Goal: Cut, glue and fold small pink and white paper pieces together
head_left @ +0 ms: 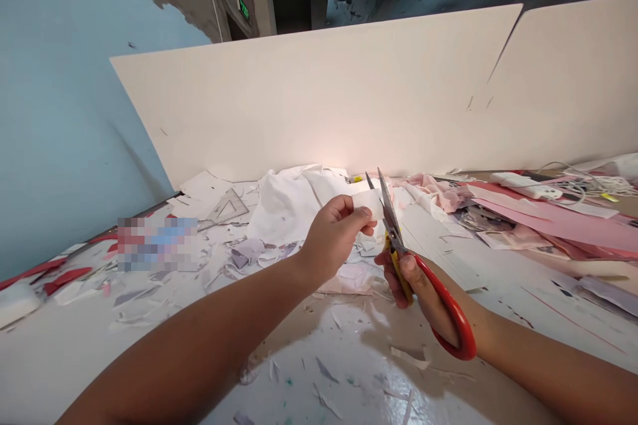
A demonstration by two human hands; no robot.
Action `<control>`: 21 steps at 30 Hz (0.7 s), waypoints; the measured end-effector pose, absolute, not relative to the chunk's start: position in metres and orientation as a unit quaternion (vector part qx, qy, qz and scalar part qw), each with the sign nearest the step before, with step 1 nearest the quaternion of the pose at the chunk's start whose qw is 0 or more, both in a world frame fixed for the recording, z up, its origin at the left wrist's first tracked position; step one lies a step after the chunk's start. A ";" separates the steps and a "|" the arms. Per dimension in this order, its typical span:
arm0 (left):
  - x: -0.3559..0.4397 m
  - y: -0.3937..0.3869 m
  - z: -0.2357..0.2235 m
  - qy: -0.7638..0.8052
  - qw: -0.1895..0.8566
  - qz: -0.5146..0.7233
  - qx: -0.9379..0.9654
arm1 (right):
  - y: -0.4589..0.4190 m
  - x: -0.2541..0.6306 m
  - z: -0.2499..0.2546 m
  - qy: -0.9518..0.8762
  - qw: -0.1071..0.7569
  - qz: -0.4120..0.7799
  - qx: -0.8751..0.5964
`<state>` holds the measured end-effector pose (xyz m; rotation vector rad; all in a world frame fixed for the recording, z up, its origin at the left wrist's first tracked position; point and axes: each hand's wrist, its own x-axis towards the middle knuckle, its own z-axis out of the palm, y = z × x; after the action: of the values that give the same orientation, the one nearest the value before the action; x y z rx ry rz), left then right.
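Observation:
Between the thumb and fingers of my left hand (339, 232) is a small white piece of paper (367, 202), held up over the table. My right hand (416, 279) is closed around the scissors (451, 309), which have red handles. Their blades point up and away from me and stand parted, with the right edge of the paper between or against them. Something yellow (393, 265) shows by the right fingers along the scissors; I cannot tell whether it is part of them.
Paper scraps (249, 252) litter the white table (279, 372). Behind lies a crumpled white cloth or paper (289, 202); a clear set square (228, 207) is at left. Pink sheets (558, 219), a power strip (526, 184) and cables fill the right. A white panel (323, 99) stands along the back.

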<state>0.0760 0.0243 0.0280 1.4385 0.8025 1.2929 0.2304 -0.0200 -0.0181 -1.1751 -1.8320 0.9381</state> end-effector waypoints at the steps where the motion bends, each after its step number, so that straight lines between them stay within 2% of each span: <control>1: 0.076 0.024 0.027 0.332 0.492 0.538 0.599 | -0.020 0.230 -0.018 -0.716 0.376 0.363 -0.463; 9: 0.078 0.021 0.026 0.354 0.443 0.532 0.630 | -0.016 0.230 -0.024 -0.717 0.370 0.341 -0.482; 21: 0.078 0.019 0.025 0.352 0.433 0.525 0.642 | -0.015 0.231 -0.028 -0.710 0.374 0.354 -0.480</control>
<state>0.0784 0.0193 0.0252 1.6007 0.8778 1.3085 0.2308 -0.0152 -0.0284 -1.2284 -1.8184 0.9072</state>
